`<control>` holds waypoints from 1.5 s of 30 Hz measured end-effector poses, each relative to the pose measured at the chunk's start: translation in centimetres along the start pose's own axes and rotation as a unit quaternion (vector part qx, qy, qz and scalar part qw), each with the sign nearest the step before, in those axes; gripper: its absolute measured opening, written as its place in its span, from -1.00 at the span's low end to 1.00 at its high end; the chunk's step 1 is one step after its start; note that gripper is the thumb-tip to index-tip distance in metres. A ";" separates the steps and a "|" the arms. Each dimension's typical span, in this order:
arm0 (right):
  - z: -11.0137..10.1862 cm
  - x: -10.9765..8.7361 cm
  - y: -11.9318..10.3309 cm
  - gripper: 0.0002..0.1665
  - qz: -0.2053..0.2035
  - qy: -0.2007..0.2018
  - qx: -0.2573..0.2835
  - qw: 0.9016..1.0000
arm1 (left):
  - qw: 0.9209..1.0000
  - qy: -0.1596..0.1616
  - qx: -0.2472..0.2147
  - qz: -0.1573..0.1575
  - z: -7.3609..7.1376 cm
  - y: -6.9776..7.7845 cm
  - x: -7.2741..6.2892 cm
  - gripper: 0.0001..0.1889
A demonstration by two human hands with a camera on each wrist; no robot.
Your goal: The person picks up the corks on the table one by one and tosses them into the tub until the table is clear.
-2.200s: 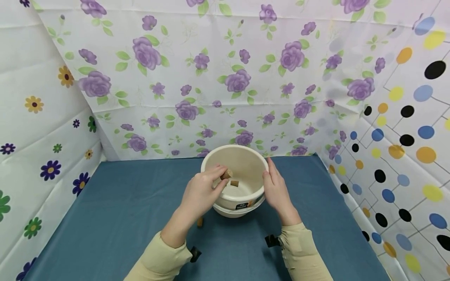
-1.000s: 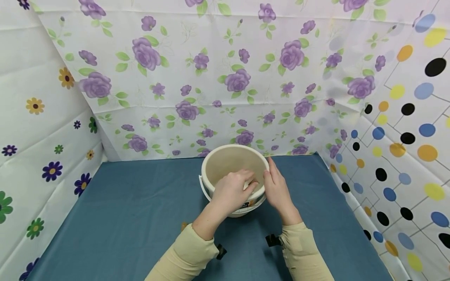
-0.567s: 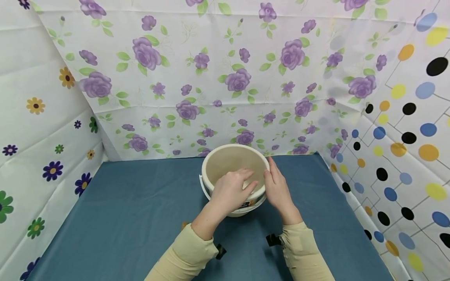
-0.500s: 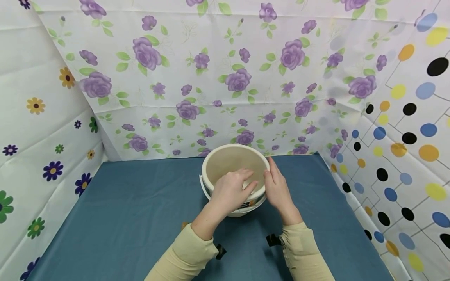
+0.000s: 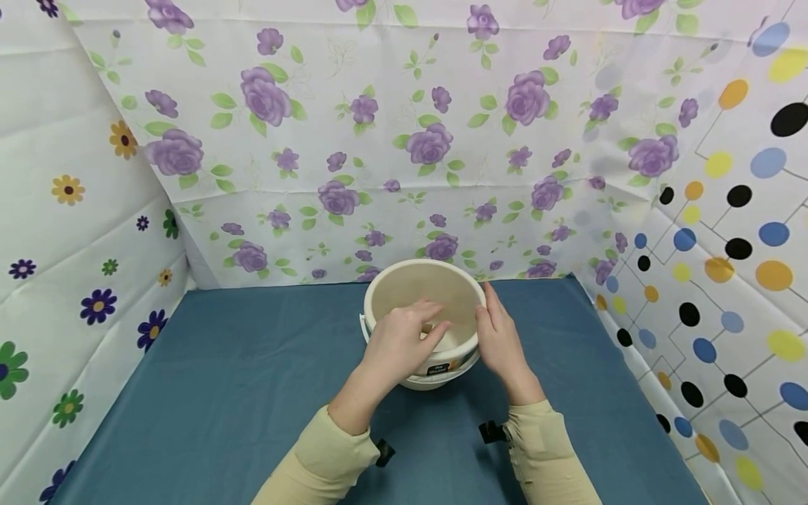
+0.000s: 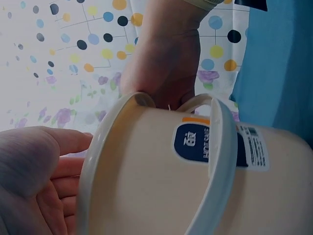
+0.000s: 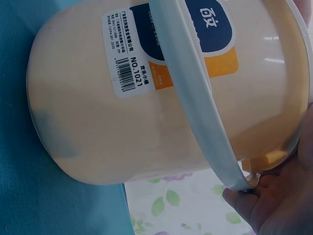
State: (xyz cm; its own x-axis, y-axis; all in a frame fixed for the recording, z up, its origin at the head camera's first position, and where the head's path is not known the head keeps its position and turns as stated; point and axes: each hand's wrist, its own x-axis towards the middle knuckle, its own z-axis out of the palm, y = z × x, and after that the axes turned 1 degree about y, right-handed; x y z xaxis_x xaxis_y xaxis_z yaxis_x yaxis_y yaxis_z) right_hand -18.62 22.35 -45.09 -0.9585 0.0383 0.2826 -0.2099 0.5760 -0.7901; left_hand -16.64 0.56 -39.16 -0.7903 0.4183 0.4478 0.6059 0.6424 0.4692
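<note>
A cream plastic bucket (image 5: 463,347) with a pale handle (image 7: 190,98) stands on the blue cloth. My left hand (image 5: 396,344) reaches over the near left of its rim, thumb and forefinger spread apart above the inside. A small brown piece (image 5: 427,327), resembling the corks seen earlier, shows between them, low in the bucket. In the left wrist view the fingers (image 6: 66,183) of this hand extend loosely past the rim, their tips hidden. My right hand (image 5: 501,340) rests against the bucket's right side by the handle joint, with thumb and forefinger straight along the outside.
Blue cloth (image 5: 252,365) covers the tabletop around the bucket. Close behind it hangs a purple-flowered sheet (image 5: 379,140), and patterned sheets flank both sides. A black device (image 5: 385,453) is strapped by the left cuff, another black device (image 5: 492,432) by the right.
My left hand, which held a cork at the rim, went deeper into the bucket rightward, and has since drawn slightly back left without a cork visible in its grip. My right hand stayed put.
</note>
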 end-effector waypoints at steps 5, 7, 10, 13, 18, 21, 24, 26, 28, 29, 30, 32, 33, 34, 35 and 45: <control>0.0 -0.1 -0.2 -0.27 0.001 -0.001 0.006 1.000 | 1.000 0.010 -0.008 -0.006 -0.9 -0.4 -0.7 -0.64; -0.1 -0.1 -0.2 -0.28 0.002 0.000 0.006 1.000 | 1.000 0.018 -0.010 -0.004 -1.2 -0.5 -1.0 -0.65; -0.1 -0.1 -0.2 -0.27 0.002 0.000 0.004 1.000 | 0.999 0.029 -0.021 0.000 -1.7 -0.7 -1.5 -0.65; -0.1 -0.1 -0.1 -0.27 0.001 -0.002 0.003 1.000 | 0.999 0.037 -0.029 0.004 -2.0 -0.8 -2.2 -0.64; 0.0 -0.1 0.0 -0.27 0.004 -0.006 0.009 1.000 | 0.998 0.058 -0.022 0.015 -2.7 -1.1 -3.4 -0.65; -0.1 -0.1 0.1 -0.27 0.006 -0.008 0.010 1.000 | 0.997 0.074 -0.023 0.018 -3.3 -1.5 -4.3 -0.66; -0.1 -0.1 0.1 -0.27 0.007 -0.009 0.009 1.000 | 0.996 0.086 -0.024 0.017 -3.9 -2.1 -5.3 -0.64; -0.1 -0.2 0.1 -0.27 0.007 -0.008 0.008 1.000 | 0.995 0.091 -0.025 0.013 -4.3 -2.6 -6.1 -0.63; 0.0 -0.2 0.0 -0.28 0.006 -0.006 0.009 1.000 | 0.995 0.095 -0.028 0.006 -4.7 -3.0 -6.8 -0.62; 0.0 -0.2 0.0 -0.28 0.005 -0.006 0.009 1.000 | 0.995 0.096 -0.031 0.001 -4.9 -3.2 -7.2 -0.62; 0.0 -0.2 0.0 -0.28 0.005 -0.006 0.010 1.000 | 0.995 0.097 -0.033 -0.003 -5.1 -3.4 -7.5 -0.61; -0.1 -0.1 -0.1 -0.28 0.004 -0.006 0.008 1.000 | 0.994 0.099 -0.037 -0.012 -5.5 -3.7 -8.1 -0.61; -0.1 -0.1 -0.1 -0.27 0.004 -0.007 0.007 1.000 | 0.994 0.098 -0.038 -0.016 -5.6 -3.9 -8.4 -0.60; -0.1 -0.1 -0.1 -0.27 0.004 -0.007 0.007 1.000 | 0.994 0.097 -0.036 -0.020 -5.7 -4.0 -8.6 -0.59; -0.2 0.0 -0.1 -0.27 0.005 -0.008 0.005 1.000 | 0.995 0.097 -0.031 -0.022 -5.8 -4.2 -8.8 -0.58; 0.0 0.1 0.0 -0.27 0.009 -0.005 0.005 1.000 | 0.995 0.091 0.019 -0.032 -5.5 -6.1 -11.4 -0.61</control>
State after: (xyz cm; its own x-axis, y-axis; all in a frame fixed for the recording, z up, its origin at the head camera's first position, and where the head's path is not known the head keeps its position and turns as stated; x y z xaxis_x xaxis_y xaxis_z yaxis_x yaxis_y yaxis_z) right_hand -18.67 22.33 -45.08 -0.9638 0.0404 0.2634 -0.1951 0.5664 -0.8007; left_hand -10.84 -11.68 -42.89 -0.7952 0.2550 0.5501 0.5483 0.6897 0.4730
